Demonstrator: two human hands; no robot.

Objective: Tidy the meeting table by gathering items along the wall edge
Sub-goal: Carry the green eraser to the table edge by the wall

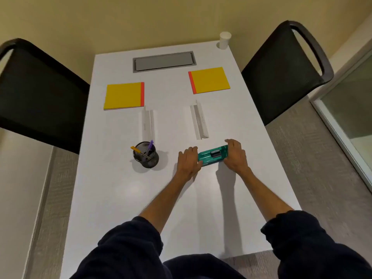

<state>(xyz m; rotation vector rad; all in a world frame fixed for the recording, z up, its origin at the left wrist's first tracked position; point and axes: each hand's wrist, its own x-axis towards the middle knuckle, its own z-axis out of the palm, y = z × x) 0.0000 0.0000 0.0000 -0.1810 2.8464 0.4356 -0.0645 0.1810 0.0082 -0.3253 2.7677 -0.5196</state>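
Observation:
A teal tray (209,157) holding a small black object lies on the white table (124,198), right of centre. My left hand (188,160) grips its left end and my right hand (236,155) grips its right end. A black mesh pen cup (146,157) with a yellow and a purple pen stands to the left. Two yellow notepads with red spines lie farther off, one at left (123,95) and one at right (209,80). Between them and my hands lie two white folded name cards (148,123) (199,120). A white paper cup (224,40) stands at the far right corner by the wall.
A grey cable hatch (164,61) is set into the table near the wall edge. Black chairs stand on the left (38,93) and right (285,71) of the table. A glass partition (350,109) runs along the right.

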